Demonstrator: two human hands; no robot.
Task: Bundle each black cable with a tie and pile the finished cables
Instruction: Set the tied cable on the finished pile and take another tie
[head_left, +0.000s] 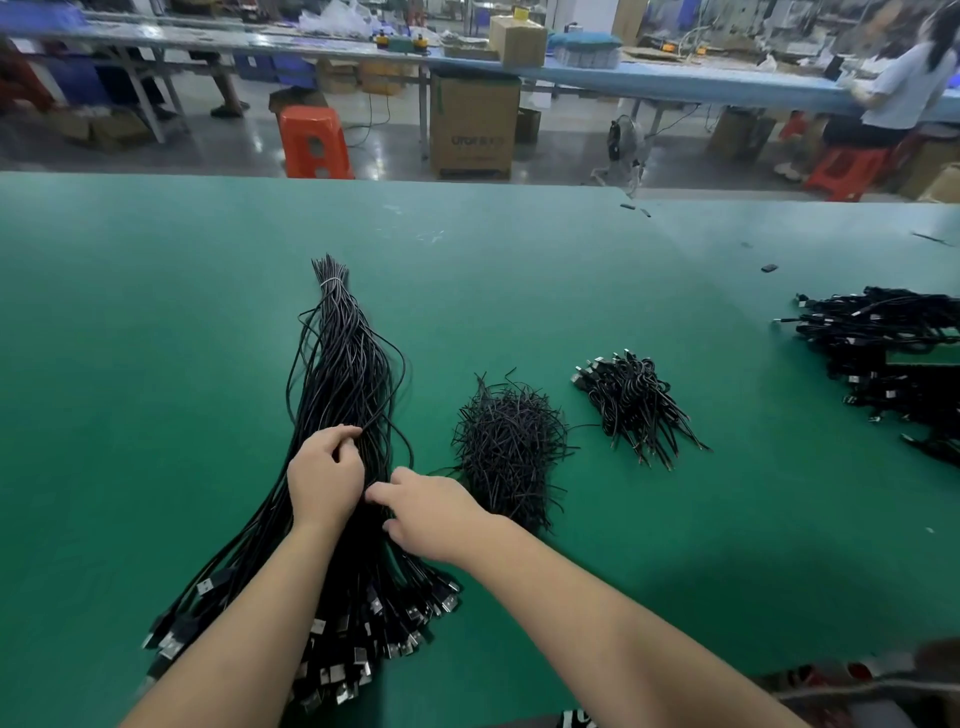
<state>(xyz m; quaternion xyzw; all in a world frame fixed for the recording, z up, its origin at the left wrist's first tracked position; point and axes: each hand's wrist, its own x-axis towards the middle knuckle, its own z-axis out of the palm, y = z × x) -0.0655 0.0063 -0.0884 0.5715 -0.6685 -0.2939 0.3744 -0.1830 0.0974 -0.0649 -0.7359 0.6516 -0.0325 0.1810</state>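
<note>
Now left hand (324, 475) fingers (347, 434) curled around cable bundle (343, 374) strands.

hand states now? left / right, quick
Left hand: fingers curled, pinching strands of the long bundle of loose black cables.
Right hand: open, fingers reaching onto the same bundle, holding nothing visible.
</note>
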